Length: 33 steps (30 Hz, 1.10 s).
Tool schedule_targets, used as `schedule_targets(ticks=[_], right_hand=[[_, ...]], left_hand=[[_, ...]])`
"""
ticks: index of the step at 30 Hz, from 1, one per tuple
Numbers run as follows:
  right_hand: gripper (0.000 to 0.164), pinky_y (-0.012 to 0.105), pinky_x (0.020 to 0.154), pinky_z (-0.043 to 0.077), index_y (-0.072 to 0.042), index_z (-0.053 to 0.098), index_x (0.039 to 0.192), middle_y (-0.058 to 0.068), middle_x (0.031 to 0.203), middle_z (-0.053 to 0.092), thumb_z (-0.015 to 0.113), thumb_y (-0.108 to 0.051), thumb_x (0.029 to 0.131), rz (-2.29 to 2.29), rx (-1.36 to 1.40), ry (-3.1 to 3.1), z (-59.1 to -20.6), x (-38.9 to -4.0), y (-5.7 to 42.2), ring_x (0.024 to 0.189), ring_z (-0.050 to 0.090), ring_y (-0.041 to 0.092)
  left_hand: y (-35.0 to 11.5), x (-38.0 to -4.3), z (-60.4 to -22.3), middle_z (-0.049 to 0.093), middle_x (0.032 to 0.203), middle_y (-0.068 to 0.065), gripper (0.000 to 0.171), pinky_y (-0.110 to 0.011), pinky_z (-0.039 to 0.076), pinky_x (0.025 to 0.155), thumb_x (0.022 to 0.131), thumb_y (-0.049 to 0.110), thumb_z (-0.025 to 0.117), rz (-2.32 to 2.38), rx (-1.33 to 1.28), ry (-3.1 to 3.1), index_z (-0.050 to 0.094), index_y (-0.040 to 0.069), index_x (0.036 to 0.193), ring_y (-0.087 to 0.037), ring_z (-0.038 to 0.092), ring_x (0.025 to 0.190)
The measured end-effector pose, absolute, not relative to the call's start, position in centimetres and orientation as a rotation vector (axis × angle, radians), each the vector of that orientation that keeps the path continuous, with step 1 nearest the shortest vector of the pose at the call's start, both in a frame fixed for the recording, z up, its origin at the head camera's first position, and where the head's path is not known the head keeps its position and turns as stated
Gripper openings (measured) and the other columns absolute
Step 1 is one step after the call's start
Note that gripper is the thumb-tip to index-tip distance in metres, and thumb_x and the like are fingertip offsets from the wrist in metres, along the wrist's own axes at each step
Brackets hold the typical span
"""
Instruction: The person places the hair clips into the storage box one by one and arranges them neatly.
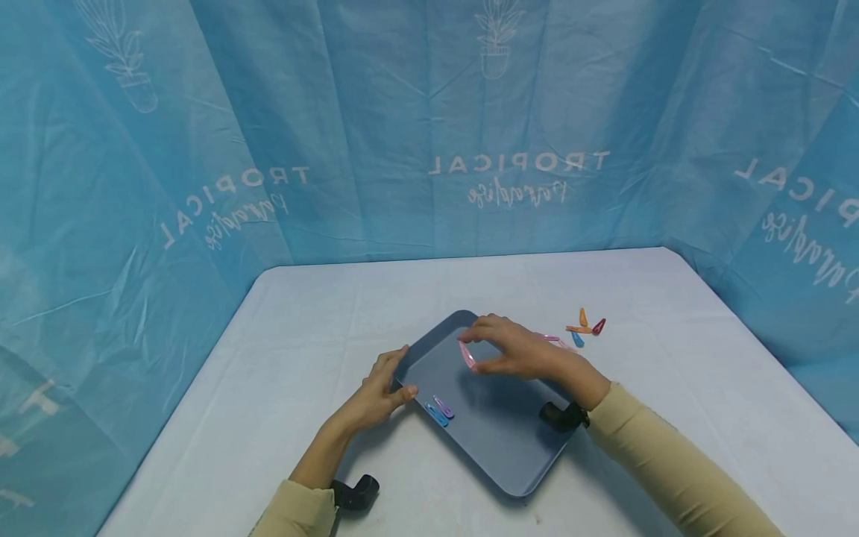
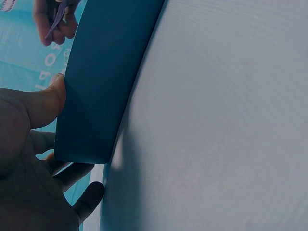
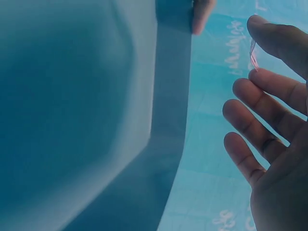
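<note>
Between thumb and index finger, my right hand (image 1: 513, 347) pinches a pink snap hair clip (image 1: 466, 355) above the grey-blue tray (image 1: 496, 418). The right wrist view shows the clip edge-on, with the other fingers spread apart below it. My left hand (image 1: 376, 399) grips the tray's left corner, thumb at the rim and fingers along the outer side. Inside the tray, close to that thumb, a blue hair clip (image 1: 436, 415) and a purple hair clip (image 1: 443, 407) lie side by side.
On the white table (image 1: 322, 321), beyond the tray's right side, lie loose hair clips: orange (image 1: 583, 317), red (image 1: 599, 326), blue (image 1: 577, 339) and magenta (image 1: 550, 338), partly behind the right hand. A blue printed curtain (image 1: 376, 149) surrounds the table's back and sides.
</note>
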State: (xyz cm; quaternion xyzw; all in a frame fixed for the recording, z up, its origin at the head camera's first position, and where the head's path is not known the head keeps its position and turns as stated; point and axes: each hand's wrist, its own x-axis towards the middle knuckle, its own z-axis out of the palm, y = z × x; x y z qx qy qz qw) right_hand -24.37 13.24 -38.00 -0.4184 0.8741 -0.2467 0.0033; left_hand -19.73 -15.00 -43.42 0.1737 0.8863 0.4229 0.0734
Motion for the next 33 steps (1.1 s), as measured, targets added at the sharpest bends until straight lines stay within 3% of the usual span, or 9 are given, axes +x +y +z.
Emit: schedule_targets(ticks=[10, 33], right_hand=[[0.05, 0.04, 0.095, 0.048, -0.01, 0.06, 0.127, 0.002, 0.121, 0.06, 0.074, -0.026, 0.082, -0.677, -1.32, 2.72, -39.2, -24.4, 11.7, 0.112, 0.055, 0.017], [0.047, 0.034, 0.094, 0.045, -0.012, 0.061, 0.124, 0.001, 0.113, 0.061, 0.073, -0.028, 0.082, -0.468, -1.424, 2.641, -41.3, -23.7, 9.7, 0.107, 0.051, 0.015]], left_hand=[[-15.0, -19.7, -43.4, 0.025, 0.149, -0.018, 0.074, -0.074, 0.004, 0.104, 0.092, 0.026, 0.06, 1.263, 0.523, 2.664, 0.019, 0.008, 0.151, -0.041, 0.019, 0.141], [-15.0, -19.7, -43.3, 0.025, 0.15, -0.017, 0.074, -0.074, 0.004, 0.104, 0.092, 0.026, 0.06, 1.282, 0.514, 2.648, 0.02, 0.009, 0.151, -0.042, 0.018, 0.142]])
